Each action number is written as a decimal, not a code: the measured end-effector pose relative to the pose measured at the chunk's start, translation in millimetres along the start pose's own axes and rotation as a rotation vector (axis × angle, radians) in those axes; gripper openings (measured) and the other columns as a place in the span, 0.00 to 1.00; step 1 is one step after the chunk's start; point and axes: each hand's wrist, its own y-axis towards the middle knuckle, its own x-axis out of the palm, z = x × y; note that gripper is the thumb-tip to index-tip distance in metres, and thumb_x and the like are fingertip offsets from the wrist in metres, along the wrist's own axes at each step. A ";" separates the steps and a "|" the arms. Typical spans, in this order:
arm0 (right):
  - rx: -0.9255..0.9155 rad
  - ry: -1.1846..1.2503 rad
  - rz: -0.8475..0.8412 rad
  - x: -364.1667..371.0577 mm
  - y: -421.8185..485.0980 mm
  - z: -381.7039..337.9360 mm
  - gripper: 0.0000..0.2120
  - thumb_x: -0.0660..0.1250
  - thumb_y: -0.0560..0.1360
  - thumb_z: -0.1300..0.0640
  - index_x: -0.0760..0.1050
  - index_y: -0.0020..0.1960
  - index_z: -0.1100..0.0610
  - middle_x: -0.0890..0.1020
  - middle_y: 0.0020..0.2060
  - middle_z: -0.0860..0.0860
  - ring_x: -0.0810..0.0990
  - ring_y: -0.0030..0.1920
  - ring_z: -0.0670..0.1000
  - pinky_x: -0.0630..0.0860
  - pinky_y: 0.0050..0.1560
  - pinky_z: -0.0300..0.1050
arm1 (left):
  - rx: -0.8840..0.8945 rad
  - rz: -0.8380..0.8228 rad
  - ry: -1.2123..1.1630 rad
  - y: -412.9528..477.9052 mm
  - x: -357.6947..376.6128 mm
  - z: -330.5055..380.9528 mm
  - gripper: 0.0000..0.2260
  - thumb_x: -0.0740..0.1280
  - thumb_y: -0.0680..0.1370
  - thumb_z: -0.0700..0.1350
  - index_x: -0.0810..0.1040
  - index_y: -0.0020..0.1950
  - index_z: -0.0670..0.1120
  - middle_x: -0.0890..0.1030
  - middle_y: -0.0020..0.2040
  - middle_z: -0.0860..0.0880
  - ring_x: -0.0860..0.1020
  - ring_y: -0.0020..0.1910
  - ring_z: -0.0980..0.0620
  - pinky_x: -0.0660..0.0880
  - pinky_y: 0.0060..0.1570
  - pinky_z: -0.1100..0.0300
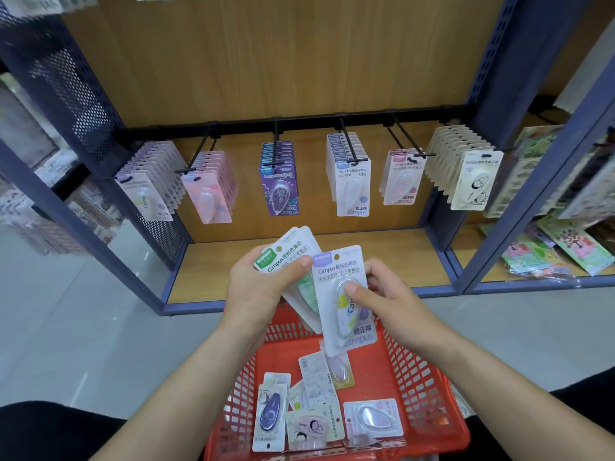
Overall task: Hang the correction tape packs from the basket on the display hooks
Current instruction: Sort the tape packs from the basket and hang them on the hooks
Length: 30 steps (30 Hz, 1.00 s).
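- My left hand [263,287] grips a fan of green-label packs [283,257], with the thumb curled over the top card, above the far end of the basket.
- My right hand [386,294] pinches one purple-label pack [342,271] at its clear blister; the thumb presses the front and the other fingers [379,274] curl behind the card.
- The purple-label pack lies across the front of the fan and hides its lower right part. Both are held well below the hooks.
- The red basket [419,377] sits beneath my forearms. Loose packs [372,419] lie flat on its bottom, several overlapping. The held cards cover part of its far wall.
- A black rail [299,123] carries six hooks [349,144], each loaded with hung packs [352,191]; the fifth from the left bears the thinnest row.
- The wooden bottom shelf [399,251] lies between my hands and the hung rows.
- A blue perforated side panel [76,94] closes the bay at left. At right, past a blue upright [499,94], colourful packets [565,251] fill the neighbouring shelf.
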 end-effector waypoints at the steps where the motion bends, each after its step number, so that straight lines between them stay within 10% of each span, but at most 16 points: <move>1: -0.007 0.018 0.002 0.8 0.3 -0.4 0.08 0.67 0.81 0.54 0.75 0.58 0.57 0.86 0.53 0.51 0.84 0.54 0.55 0.79 0.57 0.57 | -0.003 -0.007 -0.015 -0.1 1.2 -0.2 0.19 0.81 0.66 0.46 0.83 0.54 0.43 0.88 0.49 0.45 0.85 0.52 0.39 0.80 0.56 0.42; 5: -0.015 0.077 0.045 10.2 0.8 2.0 0.09 0.68 0.80 0.53 0.75 0.57 0.58 0.87 0.51 0.51 0.86 0.46 0.47 0.80 0.46 0.45 | -0.010 -0.061 -0.048 0.0 5.5 -0.2 0.19 0.77 0.69 0.47 0.82 0.58 0.43 0.88 0.52 0.46 0.86 0.54 0.43 0.81 0.56 0.46; 13: 0.016 0.256 0.146 15.5 2.0 1.1 0.21 0.67 0.74 0.44 0.72 0.58 0.59 0.86 0.46 0.61 0.86 0.46 0.63 0.81 0.53 0.69 | -0.028 -0.171 -0.043 5.8 5.5 -1.1 0.18 0.72 0.77 0.38 0.75 0.65 0.47 0.86 0.57 0.46 0.85 0.56 0.43 0.81 0.53 0.45; 24: 0.015 0.325 0.295 10.1 -4.5 -15.3 0.14 0.67 0.80 0.50 0.74 0.59 0.58 0.88 0.45 0.56 0.87 0.45 0.59 0.82 0.49 0.62 | 0.022 -0.061 -0.002 -13.7 23.0 13.2 0.18 0.77 0.74 0.37 0.76 0.60 0.46 0.88 0.47 0.52 0.87 0.45 0.51 0.83 0.39 0.58; 30: -0.026 0.281 0.305 -0.7 -13.1 -28.5 0.11 0.68 0.80 0.50 0.75 0.57 0.56 0.88 0.44 0.56 0.87 0.45 0.59 0.84 0.47 0.59 | 0.003 -0.131 0.014 -18.0 38.4 24.2 0.20 0.77 0.73 0.36 0.76 0.62 0.46 0.88 0.51 0.48 0.87 0.49 0.46 0.83 0.47 0.48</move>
